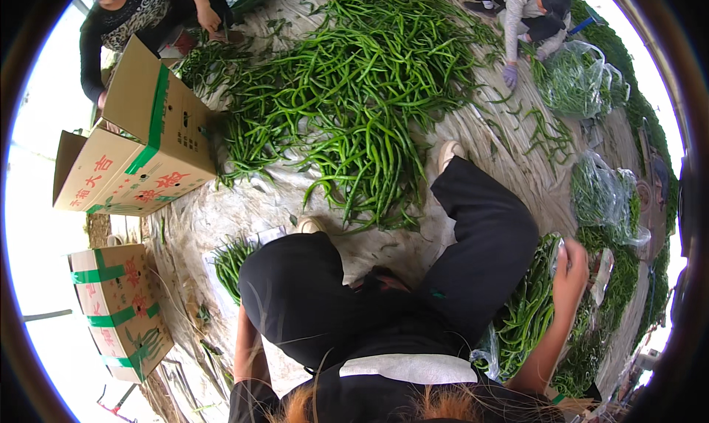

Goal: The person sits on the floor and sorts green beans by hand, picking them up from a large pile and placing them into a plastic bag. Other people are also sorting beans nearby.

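My right hand [573, 268] is at the right, its thumb and fingers closed on the rim of a clear plastic bag [555, 254]. Long green chili peppers [523, 326] fill that bag beside my right thigh. My left forearm [247, 334] reaches down behind my left knee, which hides the hand. Just past that knee, a small bunch of green peppers [231, 262] lies on a white sheet [211, 265]. In front of my feet spreads a large loose heap of green peppers [365, 107].
An open cardboard carton [160, 162] stands at the left, with a taped carton [119, 306] nearer me. One person [149, 13] sits at upper left, another [532, 13] at upper right. Bagged peppers [581, 82] [604, 198] line the right side of the pale ground sheet [210, 218].
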The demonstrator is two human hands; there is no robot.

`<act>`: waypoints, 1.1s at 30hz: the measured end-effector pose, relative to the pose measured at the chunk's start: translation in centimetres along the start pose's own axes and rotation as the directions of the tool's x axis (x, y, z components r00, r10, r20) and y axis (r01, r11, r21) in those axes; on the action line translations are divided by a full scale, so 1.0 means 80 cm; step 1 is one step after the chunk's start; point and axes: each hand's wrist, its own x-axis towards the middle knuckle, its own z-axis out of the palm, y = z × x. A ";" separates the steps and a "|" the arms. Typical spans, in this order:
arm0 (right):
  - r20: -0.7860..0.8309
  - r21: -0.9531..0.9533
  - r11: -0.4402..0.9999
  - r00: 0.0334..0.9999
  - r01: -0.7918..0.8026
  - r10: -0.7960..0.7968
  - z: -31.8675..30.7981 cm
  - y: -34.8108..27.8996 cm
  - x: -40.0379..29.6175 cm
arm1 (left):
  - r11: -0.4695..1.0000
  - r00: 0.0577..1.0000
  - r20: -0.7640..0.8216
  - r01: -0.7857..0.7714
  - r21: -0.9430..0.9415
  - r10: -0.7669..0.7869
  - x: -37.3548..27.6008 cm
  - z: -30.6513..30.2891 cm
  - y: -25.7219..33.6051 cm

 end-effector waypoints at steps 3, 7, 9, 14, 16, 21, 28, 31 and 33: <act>0.092 0.472 0.877 0.984 0.094 -0.155 0.107 -0.141 0.049 | 0.998 0.992 -0.123 -0.014 -0.061 0.006 -0.017 -0.008 0.005; 0.500 0.578 0.774 0.637 0.258 -0.586 0.302 -0.236 0.029 | 0.980 0.988 -0.129 -0.103 -0.168 0.082 0.028 0.046 0.026; 0.698 0.426 0.763 0.360 0.487 -0.619 0.413 -0.261 -0.005 | 0.977 0.985 -0.141 -0.123 -0.175 0.099 0.040 0.053 0.033; 0.686 0.249 0.700 0.389 0.669 -0.615 0.561 -0.270 -0.038 | 0.975 0.987 -0.106 -0.134 -0.178 0.117 0.064 0.069 0.054; 0.658 0.000 0.705 0.531 0.709 -0.534 0.600 -0.244 -0.033 | 0.974 0.990 -0.069 -0.132 -0.183 0.121 0.070 0.079 0.067; 0.728 0.070 0.811 0.526 0.581 -0.440 0.587 -0.247 -0.001 | 0.999 0.963 0.265 -0.043 0.007 0.040 0.115 0.070 0.083; 0.698 0.614 0.788 0.440 0.039 -0.565 0.478 -0.285 -0.013 | 0.819 0.879 0.356 -0.063 -0.571 0.316 0.133 0.098 0.271; 0.591 0.760 0.646 0.491 -0.072 -0.640 0.442 -0.307 0.016 | 0.793 0.847 0.129 -0.415 -0.447 0.516 0.131 0.064 0.319; 0.418 0.829 0.531 0.823 -0.174 -0.383 0.478 -0.262 0.058 | 0.743 0.763 -0.046 -0.639 -0.197 0.644 0.104 0.015 0.359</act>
